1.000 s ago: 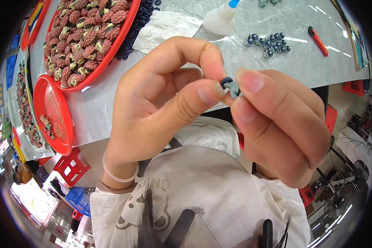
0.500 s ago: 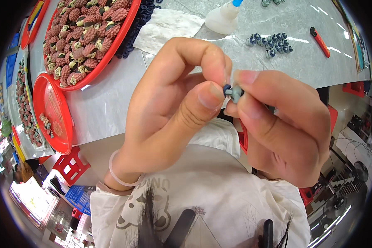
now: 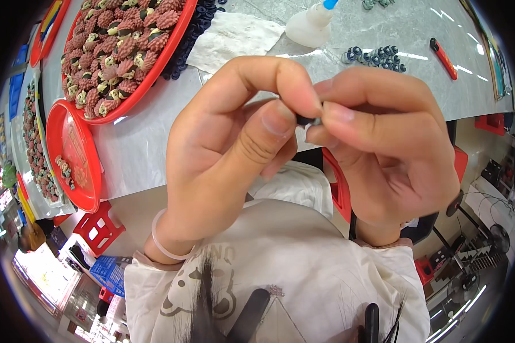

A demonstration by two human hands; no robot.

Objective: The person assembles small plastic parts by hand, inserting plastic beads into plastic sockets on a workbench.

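Between my hands is a small dark-blue and grey-green molded piece [image 3: 308,121], mostly covered by fingertips. My left hand [image 3: 212,154] pinches its dark-blue end between thumb and forefinger. From the other side, the thumb and fingers of my right hand [image 3: 395,140] close on the grey-green part. Both hands are raised near the table's front edge. Just beyond the right hand, several small blue pieces [image 3: 377,57] stand in a cluster on the table.
A large red tray [image 3: 183,31] heaped with pink figures lies at the left. Dark-blue rings [image 3: 181,64] are piled beside it, near a white cloth [image 3: 234,40] and blue-tipped bottle [image 3: 309,27]. A smaller red tray [image 3: 87,171] holds figures. A red-and-black slim tool [image 3: 443,59] lies right.
My right hand has turned and its fingers now cover more of the piece. The piece has shifted slightly left and up. My left hand has moved a little left.
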